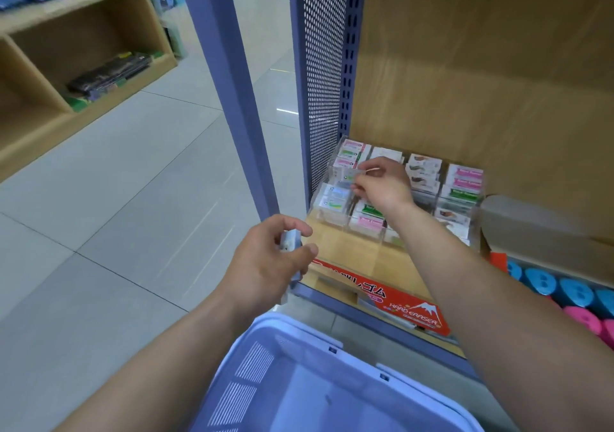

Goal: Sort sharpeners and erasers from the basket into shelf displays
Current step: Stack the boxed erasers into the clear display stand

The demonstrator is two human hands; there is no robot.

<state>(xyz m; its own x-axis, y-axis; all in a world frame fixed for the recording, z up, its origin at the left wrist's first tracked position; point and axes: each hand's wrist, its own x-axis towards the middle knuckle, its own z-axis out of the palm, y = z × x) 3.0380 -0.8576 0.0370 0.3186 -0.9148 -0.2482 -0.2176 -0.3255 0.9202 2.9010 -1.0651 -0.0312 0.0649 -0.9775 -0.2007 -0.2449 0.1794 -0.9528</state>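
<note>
My right grip [382, 184] pinches one eraser [353, 176] over the clear display [327, 215], left column. I judge it's filing by kind. The left grip [267, 263] holds spare packs [289, 240] close, ready to feed.

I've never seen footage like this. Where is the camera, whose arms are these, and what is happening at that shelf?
No machine here: a person wears a wide-angle camera on the head, so you look down along their own arms. The right hand pinches a small packet over a clear display tray of packaged erasers on the wooden shelf. The left hand grips other small packets, too blurred to identify. Below is a pale blue basket. A red sign reads HARD ERASER; blue and pink round items lie at the right.
</note>
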